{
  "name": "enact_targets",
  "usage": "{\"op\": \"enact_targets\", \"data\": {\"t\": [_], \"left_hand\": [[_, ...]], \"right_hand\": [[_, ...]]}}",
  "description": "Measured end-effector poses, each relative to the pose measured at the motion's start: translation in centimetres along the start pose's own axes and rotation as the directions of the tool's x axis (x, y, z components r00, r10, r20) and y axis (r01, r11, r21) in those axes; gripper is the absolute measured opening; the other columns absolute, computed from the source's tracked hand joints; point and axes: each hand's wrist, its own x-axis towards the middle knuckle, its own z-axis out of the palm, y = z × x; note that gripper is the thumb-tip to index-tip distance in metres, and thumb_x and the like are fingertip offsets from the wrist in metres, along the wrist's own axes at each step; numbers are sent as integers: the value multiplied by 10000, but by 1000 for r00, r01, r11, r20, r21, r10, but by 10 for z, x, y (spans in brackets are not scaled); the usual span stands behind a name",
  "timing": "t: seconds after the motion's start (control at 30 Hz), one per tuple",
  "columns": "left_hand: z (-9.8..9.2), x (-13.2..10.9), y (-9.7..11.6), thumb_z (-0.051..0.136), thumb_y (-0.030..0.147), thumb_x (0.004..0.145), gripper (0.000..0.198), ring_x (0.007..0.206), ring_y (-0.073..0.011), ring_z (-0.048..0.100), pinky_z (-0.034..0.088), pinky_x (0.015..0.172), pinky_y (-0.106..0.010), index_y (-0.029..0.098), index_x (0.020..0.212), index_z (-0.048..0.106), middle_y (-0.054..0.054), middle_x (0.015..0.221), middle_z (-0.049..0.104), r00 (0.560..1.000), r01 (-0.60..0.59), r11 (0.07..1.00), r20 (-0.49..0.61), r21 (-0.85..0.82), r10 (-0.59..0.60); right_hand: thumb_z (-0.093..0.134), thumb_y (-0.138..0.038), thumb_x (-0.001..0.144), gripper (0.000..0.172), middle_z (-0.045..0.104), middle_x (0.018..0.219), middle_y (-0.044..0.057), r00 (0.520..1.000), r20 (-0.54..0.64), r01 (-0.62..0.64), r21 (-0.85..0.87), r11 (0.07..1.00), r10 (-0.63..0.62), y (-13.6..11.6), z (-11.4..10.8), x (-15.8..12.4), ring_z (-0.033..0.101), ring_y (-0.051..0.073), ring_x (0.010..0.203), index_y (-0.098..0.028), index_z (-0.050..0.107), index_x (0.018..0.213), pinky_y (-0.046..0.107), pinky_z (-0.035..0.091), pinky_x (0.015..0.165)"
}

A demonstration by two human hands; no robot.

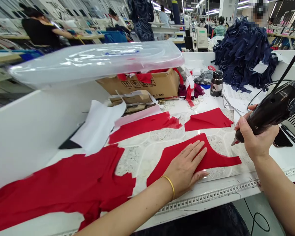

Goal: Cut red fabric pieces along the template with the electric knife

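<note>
My left hand (186, 164) lies flat, fingers stretched, on a curved red fabric piece (167, 157) spread on the worktop; a gold bangle circles the wrist. In my right hand (257, 141) is a black corded electric hand tool (272, 109), fingers wrapped round its body. Its narrow metal tip points down, just above the right part of that fabric piece and apart from it. Behind lie a red fabric panel (208, 119) and a long red strip (142, 127). A large crumpled red cloth (64, 183) covers the left side.
A measuring tape (206, 197) runs along the front edge. Behind stand a cardboard box (159, 85), a bulging clear plastic bag (95, 62), a dark flask (216, 83) and a navy strip heap (245, 55). A phone (282, 137) lies right. Other people sit farther back.
</note>
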Motion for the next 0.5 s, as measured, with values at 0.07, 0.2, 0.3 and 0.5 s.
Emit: {"op": "enact_targets", "data": {"t": [0.07, 0.2, 0.3, 0.5], "left_hand": [[2, -2, -2, 323, 610, 1029, 679, 1481, -302, 371, 398, 1184, -459, 127, 1494, 433, -173, 1563, 441, 1000, -2, 1000, 4, 25, 2], [11, -3, -2, 300, 656, 1013, 748, 1472, -312, 386, 386, 1187, -446, 91, 1472, 469, -203, 1555, 441, 1000, 4, 999, -12, 47, -4], [17, -5, 0, 305, 681, 999, 771, 1458, -319, 409, 387, 1184, -439, 88, 1452, 499, -206, 1543, 457, 1000, 22, 999, -21, 29, -21], [19, -6, 2, 283, 712, 983, 805, 1462, -330, 399, 381, 1182, -452, 94, 1444, 514, -201, 1533, 472, 999, 32, 999, -32, -34, -33]], "right_hand": [[726, -387, 800, 280, 628, 775, 11, 1000, 9, 2, 57, 998, -2, -3, 11, 0, 673, 218, 737, -222, 590, 981, 383, 587, 667], [700, -376, 827, 282, 600, 721, -23, 998, 70, -10, 173, 985, -2, -3, 41, 1, 639, 182, 645, -232, 570, 1031, 345, 575, 618], [687, -393, 840, 301, 581, 702, -37, 997, 74, -14, 203, 979, -1, 2, 65, 3, 617, 169, 619, -235, 564, 1064, 339, 571, 619], [720, -422, 811, 323, 630, 804, 5, 998, 44, 26, 188, 982, -34, 8, 92, 5, 657, 197, 727, -229, 571, 1023, 369, 577, 684]]}}
